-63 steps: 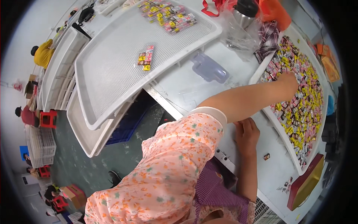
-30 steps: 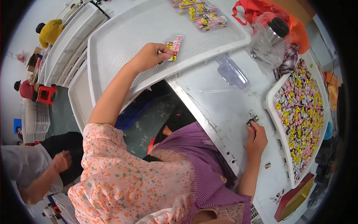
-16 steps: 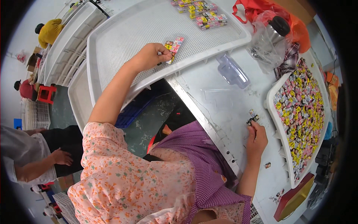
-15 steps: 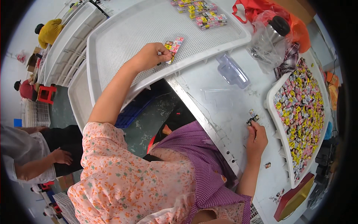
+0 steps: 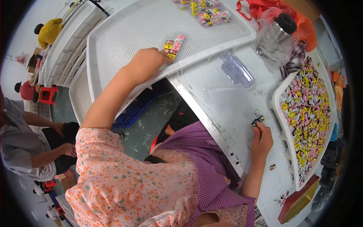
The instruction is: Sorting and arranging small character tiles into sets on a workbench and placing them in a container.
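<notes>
My left hand [image 5: 149,65] reaches over the near rim of a white perforated tray [image 5: 124,43]. Its curled fingers are at the near end of a flat block of small colourful pieces [image 5: 174,46] and partly hide that end; the fingertips are hard to see. On the table, my right hand [image 5: 262,140] pinches a few small dark pieces [image 5: 256,122] between thumb and fingertips. Several stacked blocks of similar pieces [image 5: 214,17] lie at the tray's far side. A single small piece [image 5: 272,167] rests beside my right forearm.
A white tray heaped with loose small pieces [image 5: 308,117] stands at the right. Clear plastic shells [image 5: 237,70] lie mid-table. A steel flask [image 5: 279,31] in a clear bag and a red bag [image 5: 261,9] are at the far right. Another person [image 5: 28,142] is at the left.
My left hand has drawn slightly back toward me, its fingers lower on the block. The block has shifted a little. My right hand has barely moved. The person at left has moved.
</notes>
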{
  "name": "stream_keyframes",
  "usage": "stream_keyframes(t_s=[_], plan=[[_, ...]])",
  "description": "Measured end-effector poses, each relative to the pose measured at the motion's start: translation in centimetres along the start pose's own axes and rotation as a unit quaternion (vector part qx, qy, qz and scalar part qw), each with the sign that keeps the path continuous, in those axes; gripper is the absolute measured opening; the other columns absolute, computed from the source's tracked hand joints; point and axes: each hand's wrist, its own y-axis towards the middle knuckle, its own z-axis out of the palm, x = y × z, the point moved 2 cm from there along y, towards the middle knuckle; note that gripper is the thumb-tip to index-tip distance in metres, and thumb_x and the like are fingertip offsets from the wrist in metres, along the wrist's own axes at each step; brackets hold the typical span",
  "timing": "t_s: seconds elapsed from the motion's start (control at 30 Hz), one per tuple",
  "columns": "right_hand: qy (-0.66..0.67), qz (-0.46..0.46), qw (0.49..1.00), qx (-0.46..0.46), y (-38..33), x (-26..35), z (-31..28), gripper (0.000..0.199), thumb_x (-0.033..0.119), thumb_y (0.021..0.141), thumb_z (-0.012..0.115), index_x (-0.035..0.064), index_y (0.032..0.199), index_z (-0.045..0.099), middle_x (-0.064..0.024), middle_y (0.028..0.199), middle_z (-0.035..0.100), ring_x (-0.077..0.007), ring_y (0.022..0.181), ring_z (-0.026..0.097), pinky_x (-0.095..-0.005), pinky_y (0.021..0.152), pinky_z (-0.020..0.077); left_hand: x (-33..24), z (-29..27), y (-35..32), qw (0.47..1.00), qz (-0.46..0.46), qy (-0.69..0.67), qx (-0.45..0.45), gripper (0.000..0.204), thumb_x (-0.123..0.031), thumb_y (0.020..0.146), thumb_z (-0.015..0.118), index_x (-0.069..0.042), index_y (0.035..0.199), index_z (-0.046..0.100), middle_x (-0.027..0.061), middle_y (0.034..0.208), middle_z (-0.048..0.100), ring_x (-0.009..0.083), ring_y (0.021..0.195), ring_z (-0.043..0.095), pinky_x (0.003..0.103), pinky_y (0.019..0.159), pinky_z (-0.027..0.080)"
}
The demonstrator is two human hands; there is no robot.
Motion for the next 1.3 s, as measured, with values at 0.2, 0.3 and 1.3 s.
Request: stream_keyframes(t_s=[0.2, 0.3, 1.3], plan=[[0.0, -0.004, 1.0, -0.006, 0.0, -0.1, 0.1, 0.012, 0.005, 0.085, 0.062, 0.0018, 0.097, 0.061, -0.0082, 0.078, 0.057, -0.0186, 0.069, 0.055, -0.0264, 0.063, 0.0449, 0.0, 0.0, -0.9, 0.998, -0.042, -0.001, 0.052, 0.039, 0.0, 0.078, 0.049, -0.012, 0.112, 0.064, 0.0038, 0.12, 0.06, 0.0269, 0.098, 0.06, 0.036, 0.085, 0.049], [-0.003, -0.007, 1.0, -0.006, 0.0, -0.1, 0.2, 0.012, 0.005, 0.085, 0.062, 0.0016, 0.097, 0.061, -0.0083, 0.078, 0.057, -0.0186, 0.069, 0.056, -0.0265, 0.063, 0.045, 1.2, 0.5, -1.1, 0.995, -0.03, -0.097, -0.003, 0.034, -0.002, 0.082, 0.052, -0.01, 0.112, 0.063, 0.0069, 0.116, 0.061, 0.028, 0.096, 0.061, 0.036, 0.083, 0.049], [0.013, -0.002, 1.0, -0.019, 0.1, -0.4, 0.2, 0.012, 0.003, 0.084, 0.061, 0.0014, 0.096, 0.062, -0.0091, 0.08, 0.059, -0.0195, 0.07, 0.057, -0.0272, 0.063, 0.0454, 6.8, 1.6, -2.3, 0.878, -0.318, -0.357, 0.007, 0.022, -0.021, 0.082, 0.065, -0.004, 0.097, 0.064, 0.0049, 0.076, 0.059, 0.0122, 0.061, 0.055, 0.027, 0.052, 0.048]])
